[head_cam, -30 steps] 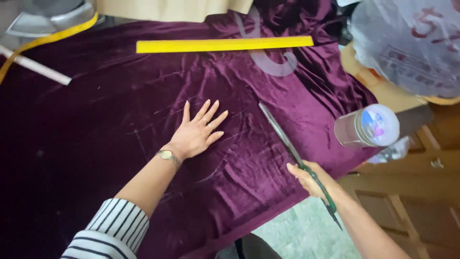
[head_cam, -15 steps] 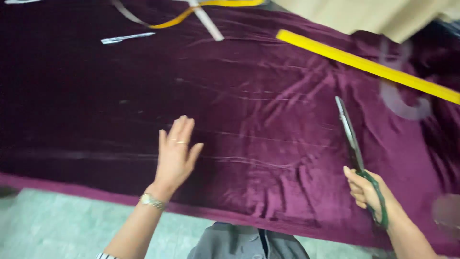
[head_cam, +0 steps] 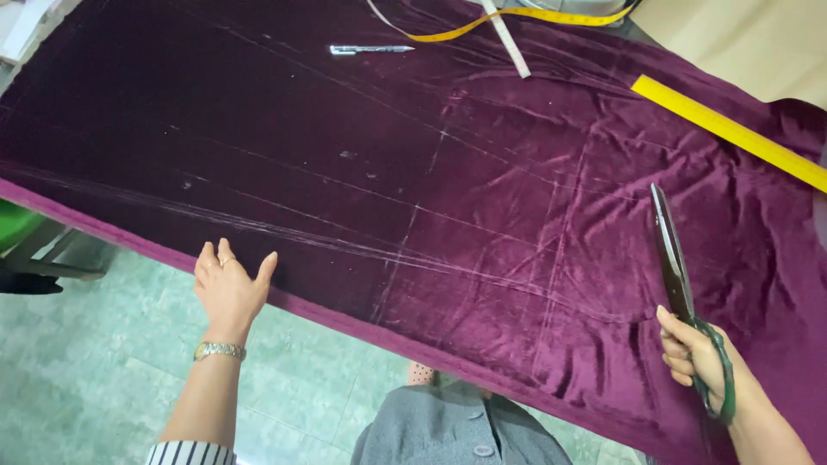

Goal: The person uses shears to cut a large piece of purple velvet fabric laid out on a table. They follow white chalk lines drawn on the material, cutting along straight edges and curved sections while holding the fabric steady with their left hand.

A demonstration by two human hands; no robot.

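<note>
No packages, labels, signs or screens on show here; nothing of that kind lies anywhere across the view from the head camera.

Cloth [head_cam: 482, 215] cut off at the top, left and right edges; full extent not to be told. Table beneath wholly hidden by it. Ruler [head_cam: 728, 131] running out of the right edge, far end unseen. Tape [head_cam: 517, 15] cut off at the top edge. Pen [head_cam: 370, 50] too small to tell its tip. Left hand [head_cam: 228, 288] with fingertips at the hem; touching or just short of it, not to be told. Right hand [head_cam: 699, 357] covering the scissors' [head_cam: 676, 267] handle loops; forearm cut off at the bottom edge. Chalk lines faint, fading out toward the left. Green thing [head_cam: 17, 226] under the cloth at far left, mostly hidden.
</note>
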